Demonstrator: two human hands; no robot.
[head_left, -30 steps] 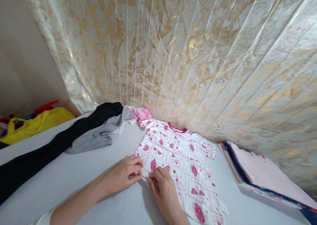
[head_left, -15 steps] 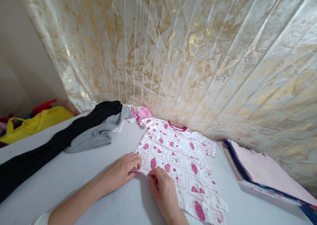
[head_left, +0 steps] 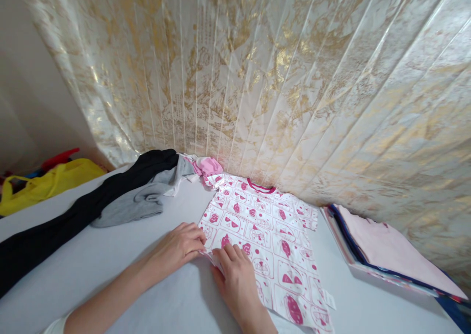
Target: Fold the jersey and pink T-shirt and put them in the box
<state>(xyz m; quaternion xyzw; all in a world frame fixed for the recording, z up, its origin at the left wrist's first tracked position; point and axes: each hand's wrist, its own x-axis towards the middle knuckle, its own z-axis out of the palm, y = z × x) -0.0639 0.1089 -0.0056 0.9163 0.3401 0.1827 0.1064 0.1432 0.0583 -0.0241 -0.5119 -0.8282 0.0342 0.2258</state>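
Observation:
A white shirt with a pink print (head_left: 268, 241) lies spread on the pale table (head_left: 110, 270), its pink collar toward the curtain. My left hand (head_left: 178, 248) rests at the shirt's near left edge with curled fingers pinching the fabric. Just to its right, my right hand (head_left: 235, 275) lies on the same edge, its fingers bent and pressed on the cloth. The two hands almost touch.
A black garment (head_left: 73, 216) and a grey one (head_left: 136, 204) lie at the left, with a pink piece (head_left: 209, 166) by the curtain. A stack of folded clothes (head_left: 382, 248) sits at the right. A yellow bag (head_left: 47, 182) is beyond the table's left edge. A gold-patterned curtain (head_left: 275, 89) hangs behind.
Both hands have shifted slightly left along the shirt's near edge, and the right hand now lies flatter on the cloth. The camera has tilted a little.

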